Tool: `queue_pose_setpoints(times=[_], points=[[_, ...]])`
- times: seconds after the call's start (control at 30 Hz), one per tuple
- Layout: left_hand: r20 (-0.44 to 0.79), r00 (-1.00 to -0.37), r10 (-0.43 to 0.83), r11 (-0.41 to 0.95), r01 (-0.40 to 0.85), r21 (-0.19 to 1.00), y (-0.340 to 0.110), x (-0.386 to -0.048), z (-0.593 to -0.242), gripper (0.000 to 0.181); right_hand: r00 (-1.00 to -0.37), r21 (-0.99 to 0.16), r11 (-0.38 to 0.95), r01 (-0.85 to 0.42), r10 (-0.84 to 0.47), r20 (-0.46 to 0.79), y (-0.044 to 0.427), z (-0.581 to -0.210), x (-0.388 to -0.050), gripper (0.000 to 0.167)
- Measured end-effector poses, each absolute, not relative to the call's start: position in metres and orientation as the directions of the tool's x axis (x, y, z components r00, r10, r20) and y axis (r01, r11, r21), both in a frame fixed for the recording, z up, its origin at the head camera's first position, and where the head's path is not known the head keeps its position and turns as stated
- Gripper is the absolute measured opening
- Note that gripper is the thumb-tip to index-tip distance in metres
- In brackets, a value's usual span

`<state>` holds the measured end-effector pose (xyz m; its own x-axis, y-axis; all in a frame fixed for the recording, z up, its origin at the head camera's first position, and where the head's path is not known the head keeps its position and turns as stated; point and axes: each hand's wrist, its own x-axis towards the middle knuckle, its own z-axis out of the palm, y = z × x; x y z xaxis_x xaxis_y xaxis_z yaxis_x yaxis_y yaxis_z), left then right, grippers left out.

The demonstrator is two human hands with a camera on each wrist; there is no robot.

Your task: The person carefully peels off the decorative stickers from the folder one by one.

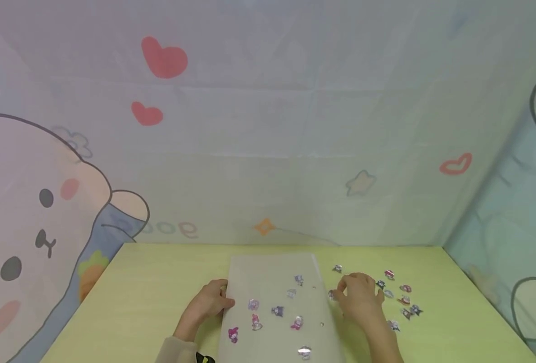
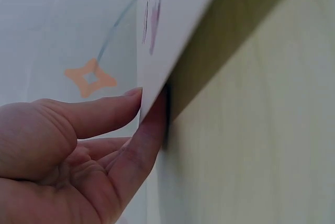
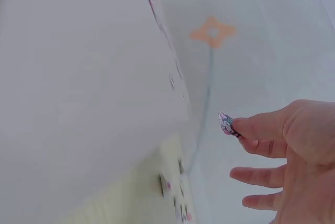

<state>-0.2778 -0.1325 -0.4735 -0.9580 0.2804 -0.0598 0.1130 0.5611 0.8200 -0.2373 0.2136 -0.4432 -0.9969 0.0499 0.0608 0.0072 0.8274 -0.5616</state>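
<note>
A white board (image 1: 272, 272) stands in the middle of the yellow table, its left edge lifted off the surface. Several small shiny cartoon pieces (image 1: 277, 311) are scattered over its face. My left hand (image 1: 209, 302) pinches that left edge; in the left wrist view the thumb (image 2: 112, 114) lies on the face and fingers reach behind. Beyond the board's right edge, my right hand (image 1: 360, 302) holds one small shiny cartoon piece (image 3: 226, 123) between thumb and fingertip. The other fingers of that hand (image 3: 256, 177) are extended and hold nothing.
More loose cartoon pieces (image 1: 404, 300) lie on the yellow table (image 1: 454, 322), right of my right hand. One piece (image 1: 337, 268) lies near the board's upper right corner. A printed cloth backdrop (image 1: 268, 126) hangs behind the table and along both sides.
</note>
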Motion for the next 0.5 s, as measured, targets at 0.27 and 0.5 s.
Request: queue_pose_setpoints(times=[0.27,0.5], points=[[-0.047,-0.962,0.268,0.58,0.123,0.805,-0.133,-0.278,-0.474,0.059,-0.999,-0.517,0.856,0.031,0.033,-0.005,0.245,-0.445,-0.234,0.018],[-0.057,-0.967,0.248,0.584,0.102,0.805,-0.136,-0.279,-0.473,0.06,-0.998,-0.498,0.866,0.049,0.028,-0.05,0.253,-0.448,-0.233,0.019]])
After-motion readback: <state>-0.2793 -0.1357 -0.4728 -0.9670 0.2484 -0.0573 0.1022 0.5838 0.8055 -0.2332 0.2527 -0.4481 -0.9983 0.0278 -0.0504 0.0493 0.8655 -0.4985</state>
